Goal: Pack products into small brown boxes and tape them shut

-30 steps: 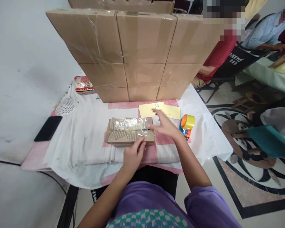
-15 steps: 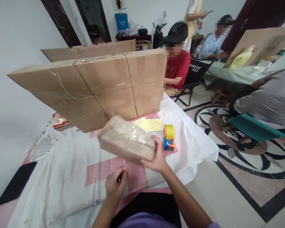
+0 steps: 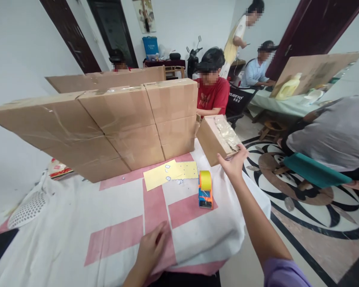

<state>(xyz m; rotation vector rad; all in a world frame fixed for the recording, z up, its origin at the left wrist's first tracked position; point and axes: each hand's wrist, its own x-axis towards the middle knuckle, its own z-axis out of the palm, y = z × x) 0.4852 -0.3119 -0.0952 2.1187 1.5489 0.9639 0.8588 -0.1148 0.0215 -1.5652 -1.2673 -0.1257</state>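
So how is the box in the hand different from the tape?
The box is brown cardboard, but the tape is a yellow roll in a blue and orange holder.
The box is big, while the tape is much smaller.
The box is held at a slant by the right hand, while the tape sits on the cloth with no hand on it.
Both are toward the table's right side.

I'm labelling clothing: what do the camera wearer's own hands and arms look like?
The left hand and right hand are bare, with no gloves or watch visible. A purple sleeve shows on the right; none shows on the left.
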